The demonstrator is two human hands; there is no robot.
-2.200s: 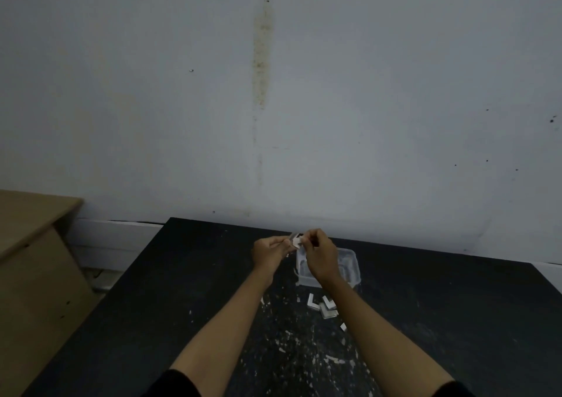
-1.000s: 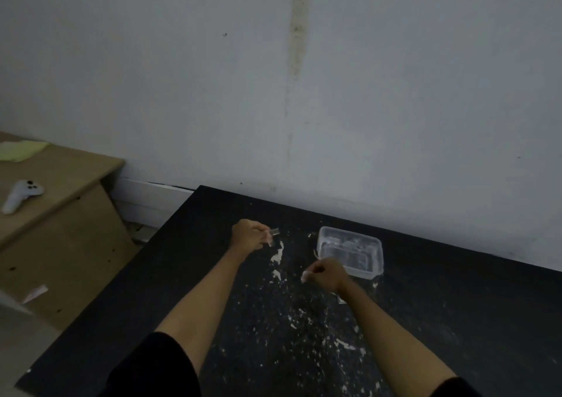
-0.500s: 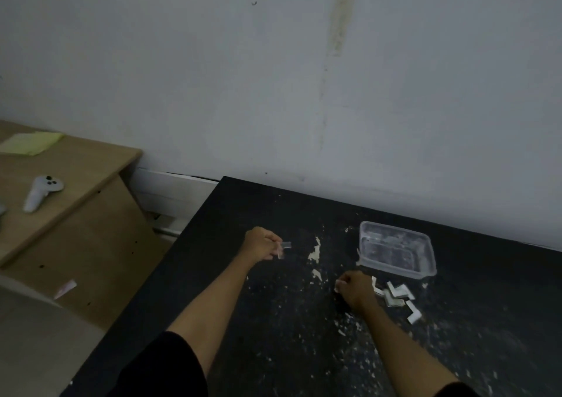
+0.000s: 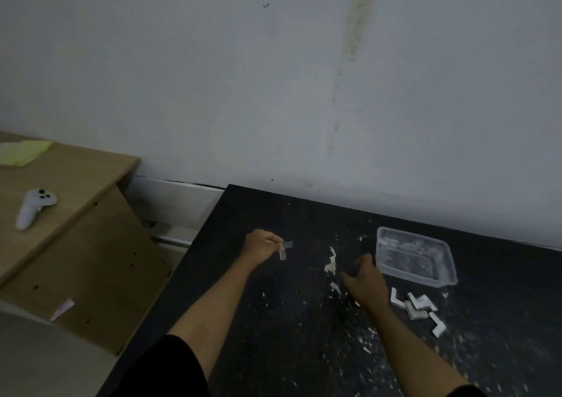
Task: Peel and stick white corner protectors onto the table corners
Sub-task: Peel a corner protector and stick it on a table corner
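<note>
My left hand (image 4: 261, 246) pinches a small white L-shaped corner protector (image 4: 285, 249) above the black table (image 4: 273, 335), a short way in from the table's far left corner (image 4: 228, 186). My right hand (image 4: 363, 284) rests on the tabletop with its fingers spread and nothing in it. Several white corner protectors (image 4: 418, 305) lie in a loose heap just right of that hand, in front of a clear plastic container (image 4: 415, 255).
White paper scraps (image 4: 331, 262) litter the tabletop around my hands. A wooden desk (image 4: 60, 214) stands to the left across a gap, with a white controller (image 4: 33, 208) and a yellow-green cloth (image 4: 22, 151) on it. A grey wall runs behind the table.
My hands have parted: the left keeps the protector, while the right dropped to the table and spread its fingers. The view has swung left, bringing the wooden desk into sight.
</note>
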